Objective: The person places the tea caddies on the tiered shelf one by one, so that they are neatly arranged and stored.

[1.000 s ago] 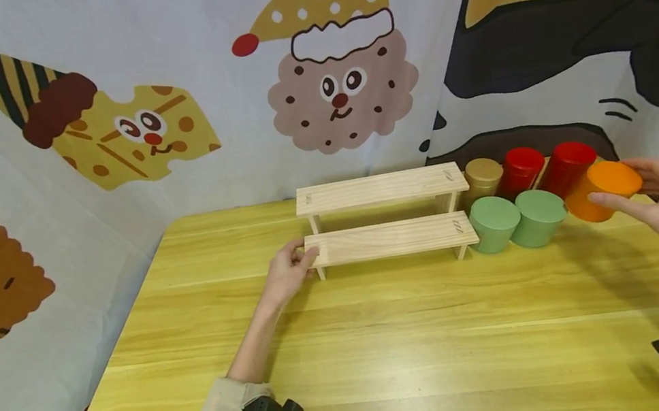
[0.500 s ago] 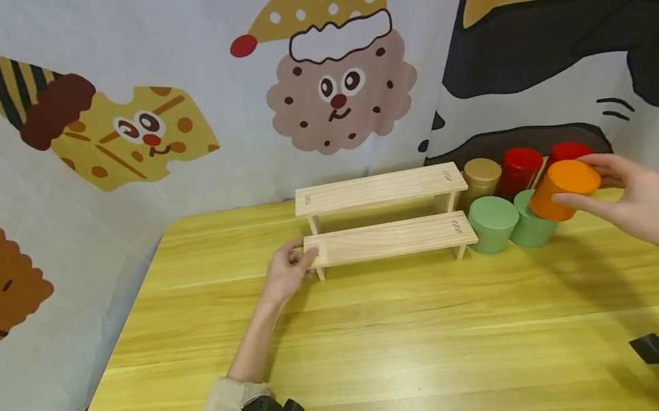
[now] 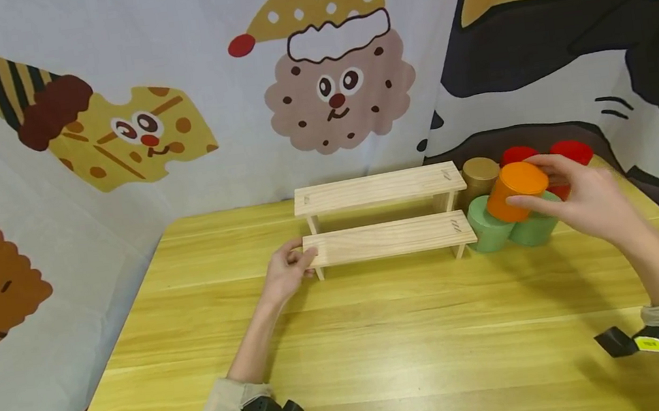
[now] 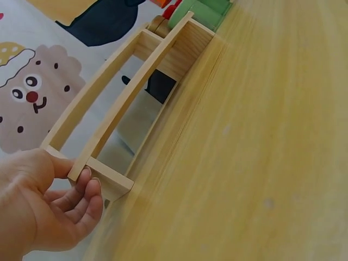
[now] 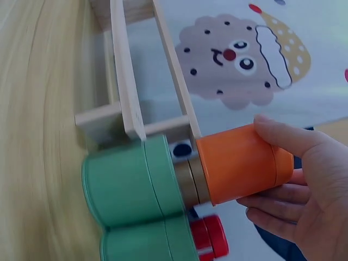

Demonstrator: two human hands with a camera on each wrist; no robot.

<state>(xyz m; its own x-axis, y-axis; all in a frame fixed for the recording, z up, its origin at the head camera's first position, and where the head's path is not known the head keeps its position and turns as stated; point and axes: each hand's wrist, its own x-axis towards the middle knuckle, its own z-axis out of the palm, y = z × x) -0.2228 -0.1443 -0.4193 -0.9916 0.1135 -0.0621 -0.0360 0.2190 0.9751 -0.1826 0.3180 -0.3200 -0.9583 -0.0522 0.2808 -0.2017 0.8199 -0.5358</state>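
R hand (image 3: pixel 591 201) grasps orange tin (image 3: pixel 513 193) btw thumb & fingers, right of ctr in head view, held up off table (image 3: pixel 353 346) & overlapping 2 green tins (image 3: pixel 489 234). L hand (image 3: pixel 285 274) pinches left end of wooden rack's (image 3: pixel 389 239) lower board, mid-frame; rack has 2 tiers. Gold tin (image 3: pixel 480 171) & 2 red tins (image 3: pixel 572 149) behind, right side, partly hidden. Cartoon-print cloth (image 3: pixel 240 182) fills upper frame.

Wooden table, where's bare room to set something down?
Bare: rear board, front board right of the left hand, and tabletop between the forearms. Crowded: right of the boards, with green canisters, red canisters, a gold canister, and the right hand holding an orange canister.
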